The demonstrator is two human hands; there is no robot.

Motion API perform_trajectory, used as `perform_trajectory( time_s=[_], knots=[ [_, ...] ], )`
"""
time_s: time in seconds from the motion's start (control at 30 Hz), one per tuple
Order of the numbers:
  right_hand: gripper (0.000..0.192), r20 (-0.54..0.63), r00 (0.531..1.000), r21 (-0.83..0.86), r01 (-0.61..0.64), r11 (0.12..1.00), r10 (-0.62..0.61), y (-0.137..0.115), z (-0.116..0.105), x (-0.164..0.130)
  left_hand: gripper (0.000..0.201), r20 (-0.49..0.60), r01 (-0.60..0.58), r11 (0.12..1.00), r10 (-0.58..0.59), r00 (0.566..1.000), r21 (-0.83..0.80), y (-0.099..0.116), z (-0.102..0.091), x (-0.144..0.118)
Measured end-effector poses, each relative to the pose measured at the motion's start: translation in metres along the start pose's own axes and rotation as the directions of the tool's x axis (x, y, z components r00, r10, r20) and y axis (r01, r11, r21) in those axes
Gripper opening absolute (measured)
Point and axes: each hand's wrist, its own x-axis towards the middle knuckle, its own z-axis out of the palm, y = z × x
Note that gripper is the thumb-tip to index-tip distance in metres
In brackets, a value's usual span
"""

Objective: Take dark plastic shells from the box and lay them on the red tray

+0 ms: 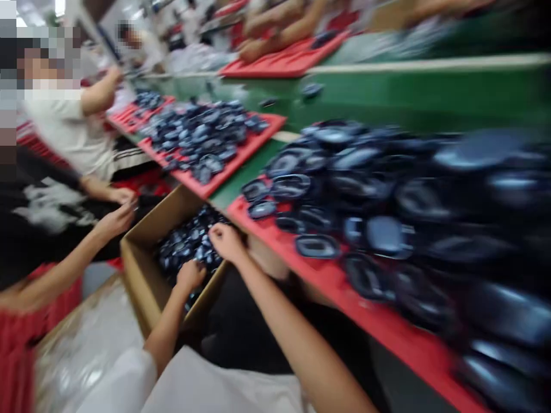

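Observation:
Both my hands reach down into a cardboard box that holds several dark, glossy oval parts. My left hand rests curled on the parts at the box's near side. My right hand lies with bent fingers over the parts at the box's right edge. Blur hides whether either hand grips a part.
A red tray heaped with the same dark parts runs along my right on a green bench; more red trays lie farther back. A co-worker's hand hovers by the box's left edge. Clear plastic sheeting lies lower left.

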Motion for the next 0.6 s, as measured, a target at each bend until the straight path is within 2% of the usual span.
perform_trajectory(
  time_s=[0.07,0.13,0.3,0.37,0.43,0.5,0.53,0.6],
  knots=[
    [0.013,0.037,0.999,0.101,0.006,0.995,-0.010,-0.003,0.020,0.003,0.007,0.054,0.236,0.963,-0.244,0.968,0.128,-0.025,-0.009,-0.017],
    [0.013,0.013,1.000,0.180,0.010,0.984,-0.012,0.000,0.020,0.003,0.007,0.102,0.349,0.916,-0.373,0.922,0.197,-0.033,-0.009,-0.023],
    [0.013,0.002,1.000,0.216,-0.021,0.976,0.022,-0.002,0.008,-0.001,0.024,0.246,0.367,0.858,-0.467,0.850,0.361,-0.028,-0.012,-0.034],
    [0.012,0.010,0.999,0.217,-0.038,0.975,0.036,-0.004,0.009,0.000,0.027,0.240,0.391,0.841,-0.495,0.835,0.374,-0.031,-0.019,-0.038],
    [0.012,0.009,0.999,0.226,-0.046,0.973,0.045,-0.006,0.011,0.001,0.030,0.153,0.449,0.828,-0.518,0.842,0.336,-0.034,-0.030,-0.040],
    [0.012,-0.001,0.999,0.237,-0.048,0.970,0.050,-0.007,0.011,0.000,0.028,-0.012,0.481,0.850,-0.490,0.872,0.216,-0.036,-0.044,-0.039],
    [0.012,-0.005,0.999,0.241,-0.046,0.969,0.049,-0.007,0.011,-0.001,0.025,-0.106,0.459,0.880,-0.448,0.888,0.124,-0.036,-0.053,-0.038],
    [0.012,-0.007,0.999,0.239,-0.040,0.970,0.043,-0.006,0.008,-0.005,0.019,-0.291,0.322,0.943,-0.333,0.897,-0.087,-0.035,-0.070,-0.038]
  ],
)
